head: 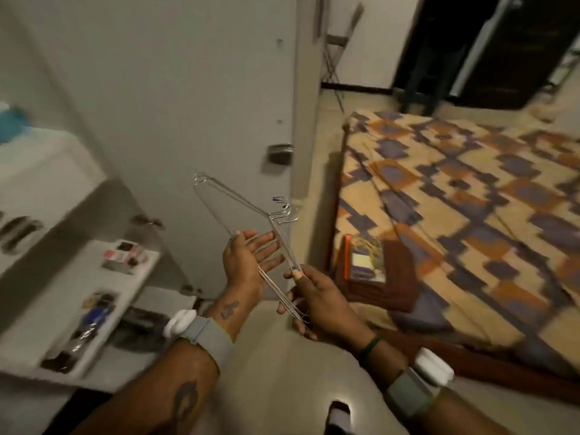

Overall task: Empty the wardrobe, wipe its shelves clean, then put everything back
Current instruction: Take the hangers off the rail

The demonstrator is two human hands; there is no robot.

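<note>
Wire hangers pinched in fingers of the right hand, left hand open-fingered alongside; shelf contents blurred.

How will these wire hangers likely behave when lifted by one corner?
Probably light: the right hand holds the wire hangers by a fingertip pinch. Likely stiff: the thin frames hold a triangle shape unsupported. Several loose frames may fan apart; the open left hand seems to steady them.
</note>
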